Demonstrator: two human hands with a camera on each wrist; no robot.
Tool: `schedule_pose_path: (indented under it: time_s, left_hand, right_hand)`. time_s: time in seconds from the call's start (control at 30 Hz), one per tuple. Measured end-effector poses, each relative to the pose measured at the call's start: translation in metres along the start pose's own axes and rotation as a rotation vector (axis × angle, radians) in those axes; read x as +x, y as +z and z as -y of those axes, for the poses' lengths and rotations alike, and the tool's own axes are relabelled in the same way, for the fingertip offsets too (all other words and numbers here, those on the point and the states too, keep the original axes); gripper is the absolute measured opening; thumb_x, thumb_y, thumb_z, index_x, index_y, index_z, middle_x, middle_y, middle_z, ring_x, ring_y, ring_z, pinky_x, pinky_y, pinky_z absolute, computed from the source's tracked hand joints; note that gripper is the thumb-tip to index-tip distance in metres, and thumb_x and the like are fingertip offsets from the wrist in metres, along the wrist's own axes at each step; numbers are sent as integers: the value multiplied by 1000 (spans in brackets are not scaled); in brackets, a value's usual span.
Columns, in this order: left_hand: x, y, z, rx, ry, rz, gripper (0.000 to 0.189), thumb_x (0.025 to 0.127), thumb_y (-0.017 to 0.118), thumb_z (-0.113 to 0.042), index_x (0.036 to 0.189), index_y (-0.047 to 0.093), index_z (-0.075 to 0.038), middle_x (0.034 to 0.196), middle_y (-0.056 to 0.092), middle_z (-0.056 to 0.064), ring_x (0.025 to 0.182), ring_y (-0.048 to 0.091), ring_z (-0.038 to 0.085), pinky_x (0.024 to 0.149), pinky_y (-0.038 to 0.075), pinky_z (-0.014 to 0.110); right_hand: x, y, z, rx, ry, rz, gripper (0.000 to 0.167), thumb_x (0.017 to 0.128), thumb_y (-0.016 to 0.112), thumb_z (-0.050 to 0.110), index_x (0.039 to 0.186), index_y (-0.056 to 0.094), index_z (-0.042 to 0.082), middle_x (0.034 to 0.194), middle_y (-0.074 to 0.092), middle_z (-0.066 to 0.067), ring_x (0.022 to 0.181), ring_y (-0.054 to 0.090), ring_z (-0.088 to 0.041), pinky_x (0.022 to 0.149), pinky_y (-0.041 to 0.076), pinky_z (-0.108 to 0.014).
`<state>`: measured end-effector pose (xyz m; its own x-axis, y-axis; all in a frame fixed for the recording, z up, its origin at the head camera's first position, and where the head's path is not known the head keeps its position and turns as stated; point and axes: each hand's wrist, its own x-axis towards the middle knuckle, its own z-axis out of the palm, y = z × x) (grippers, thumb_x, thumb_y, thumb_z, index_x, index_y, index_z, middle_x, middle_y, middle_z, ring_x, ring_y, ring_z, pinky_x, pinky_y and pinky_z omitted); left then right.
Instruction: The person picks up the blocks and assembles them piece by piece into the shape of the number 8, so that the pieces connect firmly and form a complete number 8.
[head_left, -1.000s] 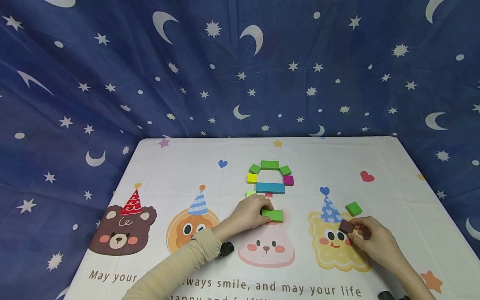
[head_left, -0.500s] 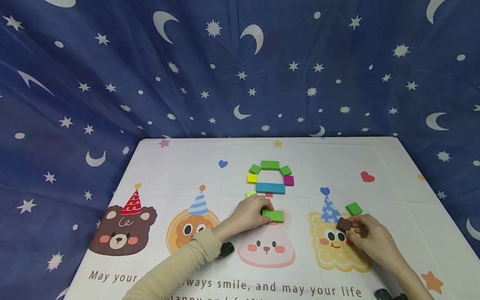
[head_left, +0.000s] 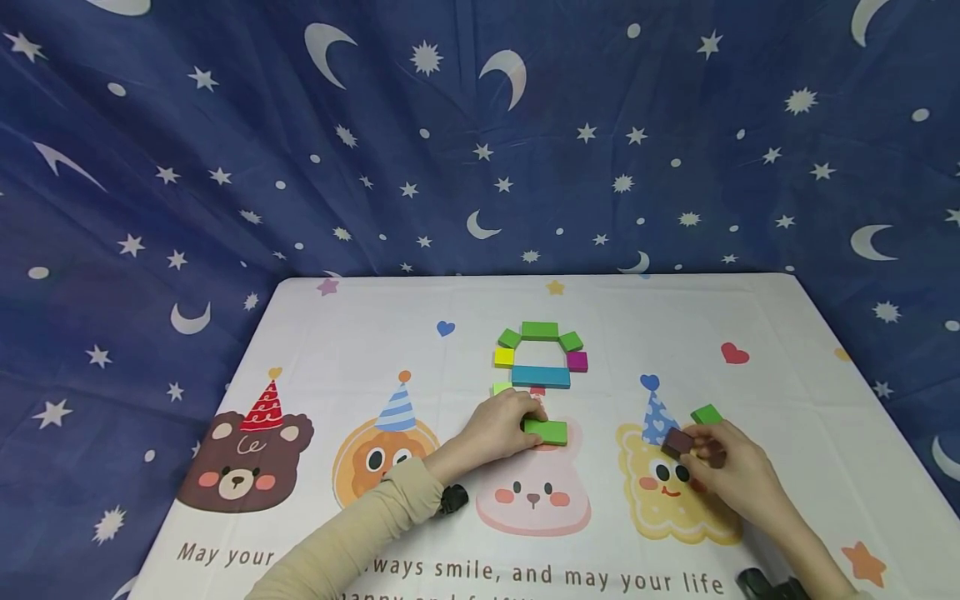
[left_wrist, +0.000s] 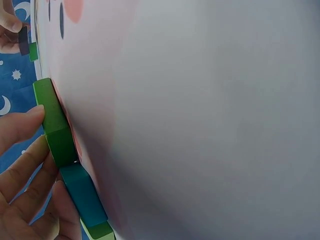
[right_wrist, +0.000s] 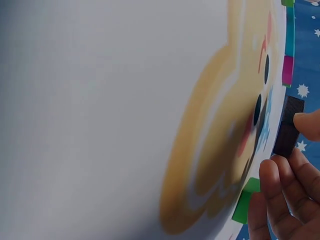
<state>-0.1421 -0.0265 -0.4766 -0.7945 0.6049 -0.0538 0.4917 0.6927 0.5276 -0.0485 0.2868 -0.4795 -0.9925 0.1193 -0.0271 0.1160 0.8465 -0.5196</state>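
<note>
My left hand (head_left: 495,429) grips a bright green rectangular block (head_left: 551,432) over the printed pink rabbit. In the left wrist view, the thumb and a finger pinch this block (left_wrist: 52,115), and a teal block (left_wrist: 84,192) lies just beyond it by the other fingers. Between thumb and fingers my right hand (head_left: 738,467) holds a small dark brown block (head_left: 677,443) above the printed yellow biscuit. The dark block (right_wrist: 289,125) looks lifted off the cloth in the right wrist view. Behind that hand is a loose green block (head_left: 706,414), partly hidden by it.
Farther back, blocks form a closed ring: a long green block (head_left: 540,331), small green ones, a yellow block (head_left: 504,357), a magenta block (head_left: 577,362) and a long blue block (head_left: 541,377). A lime block (head_left: 502,388) shows partly behind my left hand. Printed white cloth (head_left: 360,333) covers the table.
My right hand has moved slightly left with the dark brown block, now covering part of the loose green block. The left hand stays put with its green block.
</note>
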Motion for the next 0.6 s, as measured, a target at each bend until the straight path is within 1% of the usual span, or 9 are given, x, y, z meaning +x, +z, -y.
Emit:
schedule_pose_path:
  time_s: [0.1, 0.3, 0.33, 0.47, 0.53, 0.6]
  left_hand:
    - [0, 0, 0, -2, -1, 0, 21, 79, 78, -21, 99, 73, -16, 94, 70, -5, 84, 53, 8, 69, 42, 20]
    - [0, 0, 0, -2, 3, -5, 21, 78, 79, -22, 98, 73, -17, 94, 70, -5, 85, 54, 8, 70, 43, 21]
    - [0, 0, 0, -2, 3, -5, 21, 78, 79, -22, 98, 73, -17, 94, 70, -5, 84, 54, 8, 70, 42, 21]
    - [1, 0, 1, -4, 1, -6, 21, 78, 79, -23, 97, 73, -17, 93, 70, -5, 83, 54, 8, 70, 42, 20]
    - [1, 0, 1, -7, 1, -6, 21, 78, 79, -23, 97, 73, -17, 93, 70, -5, 82, 53, 8, 70, 42, 20]
    - [1, -1, 1, -12, 2, -7, 21, 78, 79, -23, 97, 74, -17, 92, 70, -5, 82, 53, 8, 70, 41, 20]
  right_hand:
    - [1, 1, 3, 4, -7, -7, 40, 74, 78, 11, 109, 63, 0, 94, 60, -11, 81, 60, -22, 68, 52, -30]
    - [3, 3, 9, 25, -59, -27, 39, 74, 78, 9, 109, 63, 0, 94, 61, -10, 78, 61, -17, 65, 51, -22]
    - [3, 2, 10, 38, -64, -23, 39, 74, 78, 9, 109, 63, 0, 95, 61, -9, 76, 61, -15, 62, 51, -21]
    - [5, 2, 14, 46, -90, -23, 37, 75, 77, 10, 109, 64, 3, 95, 62, -7, 74, 60, -7, 62, 50, -21]
    - [6, 2, 16, 47, -96, -18, 37, 75, 77, 10, 109, 64, 4, 94, 63, -6, 75, 60, -8, 64, 50, -23]
    - [7, 3, 19, 46, -103, -19, 37, 75, 78, 10, 109, 65, 5, 92, 63, -6, 77, 60, -11, 67, 50, -23]
